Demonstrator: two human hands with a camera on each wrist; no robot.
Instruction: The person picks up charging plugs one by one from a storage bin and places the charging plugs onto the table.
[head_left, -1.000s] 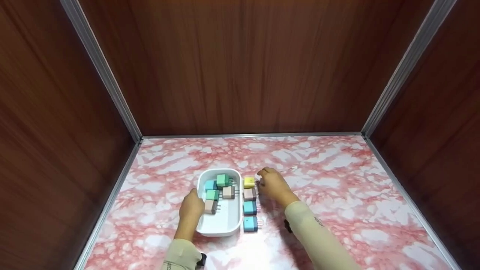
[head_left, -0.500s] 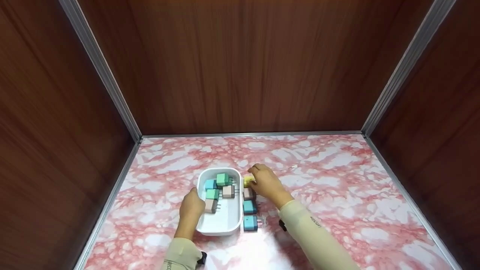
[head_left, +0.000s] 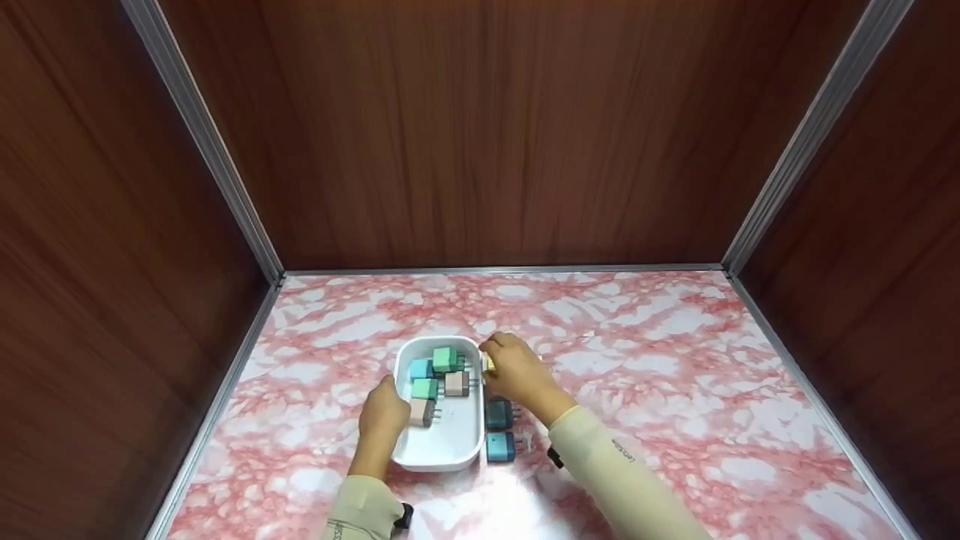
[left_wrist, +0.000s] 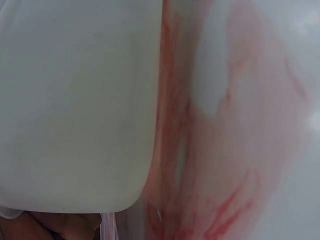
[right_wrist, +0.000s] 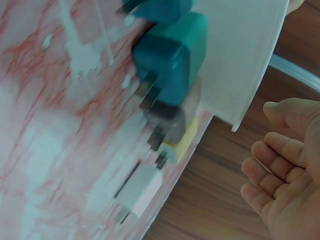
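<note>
My left hand (head_left: 382,414) grips the left side of a white plastic tray (head_left: 442,459); its fingers (left_wrist: 70,225) show at the tray's lower edge in the left wrist view. Inside the tray lie several charger plugs, among them green (head_left: 445,359), blue (head_left: 421,369) and beige (head_left: 456,384) ones. My right hand (head_left: 521,375) hovers over the row of plugs along the tray's right side, fingers loosely bent and holding nothing. Beneath it a yellow plug (right_wrist: 185,142) is partly hidden, beside a mauve plug (right_wrist: 172,117). Nearer me are two blue plugs (head_left: 500,448).
In the right wrist view a white plug (right_wrist: 142,187) lies past the yellow one on the red-and-white marbled table (head_left: 645,360). Brown wood-grain panels (head_left: 480,150) with metal edge strips (head_left: 502,268) enclose the back and both sides.
My right hand has moved left, from beside the yellow plug to over it, near the tray's right rim. The left hand, tray and plugs in it stay put.
</note>
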